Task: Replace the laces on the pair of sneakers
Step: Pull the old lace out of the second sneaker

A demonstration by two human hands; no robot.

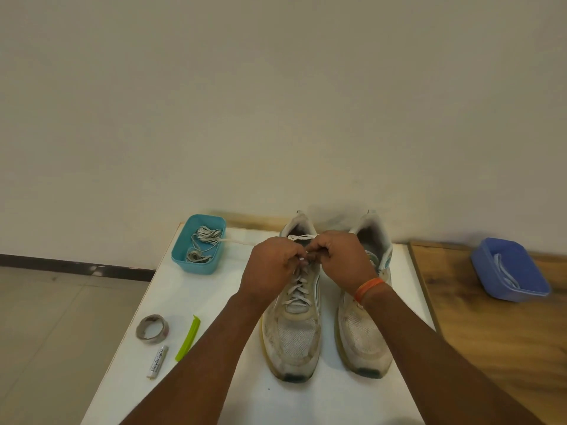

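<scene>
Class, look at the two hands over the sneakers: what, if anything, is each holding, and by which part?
Both the left hand and the right hand pinch the white lace of the left-side sneaker, near the top eyelets. The exact part of the lace is hidden by the fingers.

I am standing in a plain indoor room, maybe a home or a bare workroom: I am facing a blank cream wall, with pale floor tiles, a dark skirting strip and a white surface beside a wooden one.

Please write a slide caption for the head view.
Both hands pinch the lace atop the left sneaker.
</scene>
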